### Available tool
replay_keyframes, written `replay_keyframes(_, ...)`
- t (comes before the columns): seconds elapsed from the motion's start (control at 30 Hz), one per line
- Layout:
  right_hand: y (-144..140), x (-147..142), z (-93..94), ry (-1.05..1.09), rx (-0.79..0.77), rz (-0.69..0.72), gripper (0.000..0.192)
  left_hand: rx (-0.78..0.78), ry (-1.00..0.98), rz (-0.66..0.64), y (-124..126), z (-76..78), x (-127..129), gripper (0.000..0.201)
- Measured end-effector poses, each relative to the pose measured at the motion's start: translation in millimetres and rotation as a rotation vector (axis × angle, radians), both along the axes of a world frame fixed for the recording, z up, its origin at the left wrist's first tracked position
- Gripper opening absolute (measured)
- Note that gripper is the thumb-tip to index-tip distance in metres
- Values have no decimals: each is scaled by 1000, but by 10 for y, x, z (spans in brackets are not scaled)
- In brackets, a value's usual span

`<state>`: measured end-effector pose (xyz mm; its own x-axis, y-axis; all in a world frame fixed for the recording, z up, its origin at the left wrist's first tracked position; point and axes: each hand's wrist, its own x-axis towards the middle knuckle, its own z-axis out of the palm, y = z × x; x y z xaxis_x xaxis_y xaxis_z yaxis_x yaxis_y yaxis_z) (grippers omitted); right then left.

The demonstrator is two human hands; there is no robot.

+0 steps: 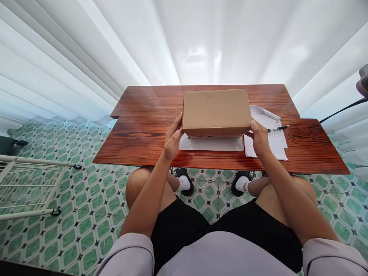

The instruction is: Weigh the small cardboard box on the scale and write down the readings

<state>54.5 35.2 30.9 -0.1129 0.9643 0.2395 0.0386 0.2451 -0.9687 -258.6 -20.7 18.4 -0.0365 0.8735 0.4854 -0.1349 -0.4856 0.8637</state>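
A closed brown cardboard box [217, 111] is held between my two hands over the middle of the wooden table. My left hand [173, 138] presses on its left end, with the fingers partly hidden along the side. On the right end, my right hand [259, 136] grips the lower near corner, thumb in front. Below the box, the near part of a flat white sheet or tray [212, 144] shows; the rest is covered. White papers [266, 145], some with writing, lie just right of the box beside my right hand. A pen [278, 128] rests across them.
The reddish-brown table [138, 134] stands over my knees, its ends stepped. White curtains [230, 42] hang behind it. A white wheeled rack [34, 186] is on the tiled floor at left. A dark object with a cable [343, 109] is at far right.
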Motion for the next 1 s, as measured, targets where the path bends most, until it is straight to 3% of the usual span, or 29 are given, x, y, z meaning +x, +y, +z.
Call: replay_keyframes(1.0,8,39,-2,-99,14,-43,60,-15,30,-20,47,-39,8,58)
